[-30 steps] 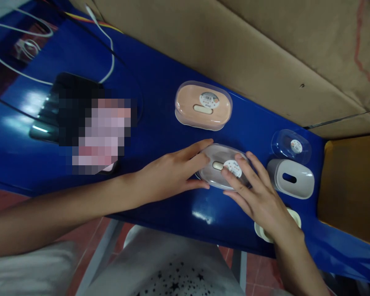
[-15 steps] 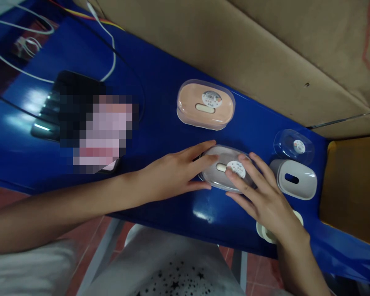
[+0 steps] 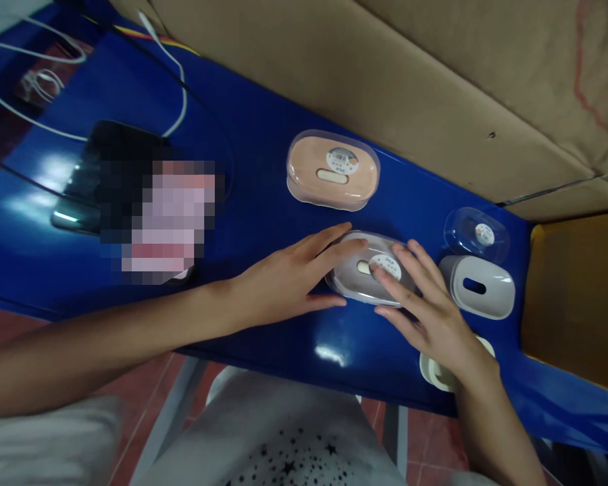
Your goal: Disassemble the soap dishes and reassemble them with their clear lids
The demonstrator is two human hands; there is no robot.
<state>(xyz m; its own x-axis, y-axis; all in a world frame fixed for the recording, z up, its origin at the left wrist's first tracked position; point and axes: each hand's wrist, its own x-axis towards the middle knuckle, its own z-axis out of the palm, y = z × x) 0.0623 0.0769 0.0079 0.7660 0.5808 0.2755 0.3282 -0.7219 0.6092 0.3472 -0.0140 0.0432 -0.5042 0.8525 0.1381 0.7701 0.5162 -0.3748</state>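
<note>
A grey oval soap box (image 3: 348, 273) with a clear lid and a round white label lies on the blue table, between my two hands. My left hand (image 3: 288, 280) grips its left end, thumb on the near side and fingers over the top and far side. From the right, my right hand (image 3: 428, 304) holds the other end, with fingers on the lid near the label and the thumb at the near edge. Behind it sits a peach soap box (image 3: 304, 162) under its own clear lid.
To the right are a loose clear lid (image 3: 461, 229), a grey slotted tray (image 3: 496, 293) and a cream piece (image 3: 430, 371) partly under my right wrist. A yellow-brown box (image 3: 577, 304) and a cardboard wall (image 3: 410, 101) border the table (image 3: 263, 175). A blurred phone (image 3: 169, 223) and cables lie left.
The view has shifted slightly, so the items on the right sit a little further left and higher. Both hands stay on the grey soap box with nearly the same hold.
</note>
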